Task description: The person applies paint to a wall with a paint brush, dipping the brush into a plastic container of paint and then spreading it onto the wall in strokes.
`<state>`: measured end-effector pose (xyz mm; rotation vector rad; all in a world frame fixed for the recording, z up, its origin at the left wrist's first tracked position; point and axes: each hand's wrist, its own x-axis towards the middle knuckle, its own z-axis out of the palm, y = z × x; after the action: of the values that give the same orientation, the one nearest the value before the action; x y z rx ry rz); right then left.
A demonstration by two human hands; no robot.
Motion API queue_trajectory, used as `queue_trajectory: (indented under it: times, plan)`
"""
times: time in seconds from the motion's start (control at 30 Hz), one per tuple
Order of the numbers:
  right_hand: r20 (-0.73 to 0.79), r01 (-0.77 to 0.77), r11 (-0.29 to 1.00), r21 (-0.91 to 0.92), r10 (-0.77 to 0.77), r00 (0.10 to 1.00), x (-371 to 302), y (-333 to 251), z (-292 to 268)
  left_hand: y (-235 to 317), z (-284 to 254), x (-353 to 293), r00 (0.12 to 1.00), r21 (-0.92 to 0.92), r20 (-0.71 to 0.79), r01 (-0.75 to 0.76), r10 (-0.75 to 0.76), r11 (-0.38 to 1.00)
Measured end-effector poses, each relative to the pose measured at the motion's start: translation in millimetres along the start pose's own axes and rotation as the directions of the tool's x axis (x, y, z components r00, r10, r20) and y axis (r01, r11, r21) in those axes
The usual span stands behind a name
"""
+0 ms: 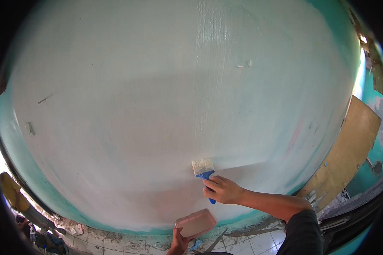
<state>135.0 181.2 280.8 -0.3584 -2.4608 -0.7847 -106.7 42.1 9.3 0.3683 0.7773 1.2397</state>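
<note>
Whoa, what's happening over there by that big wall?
A person is brushing the big pale wall. Their right-hand grip is around the blue handle of a brush, bristles pointing up. Their left-hand grip holds a pink tray below it. Shiny streaks run down the middle of the wall, and green shows around its edges.

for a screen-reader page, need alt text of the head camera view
A person's right hand holds a blue-handled paintbrush up to a pale, green-edged wall, while the left hand holds a pink tray below. Dirty floor tiles show at the bottom, a tan board at right.
</note>
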Motion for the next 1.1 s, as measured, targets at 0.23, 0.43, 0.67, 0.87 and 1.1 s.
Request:
queue_trajectory:
  times: [0.23,0.43,0.67,0.87,1.1]
  plan:
    - [0.046,-0.275,0.868,0.414,0.282,0.958,108.9,109.3,-124.6,6.8,7.7,-25.2,1.0,0.1,-0.023,0.01,-0.008,0.995]
    - [-0.2,-0.364,0.89,0.275,0.424,0.884,212.1,202.5,-275.8,-15.7,-11.3,-20.6,1.0,0.183,-0.017,-0.015,0.018,0.983]
    - [-0.414,-0.1,0.942,-0.321,-0.045,0.909,253.3,220.1,-285.0,-14.4,-19.8,-9.5,0.999,0.097,-0.043,0.035,-0.031,0.995]
    - [-0.279,-0.023,0.895,-0.446,-0.114,0.954,153.6,172.4,-167.2,-17.8,-24.3,-3.1,0.992,0.314,0.028,-0.123,0.121,0.941]
    - [0.12,0.131,0.984,-0.121,-0.116,0.986,-30.7,-5.0,23.5,5.7,-4.4,-16.4,0.999,0.036,0.046,0.015,-0.016,0.999]
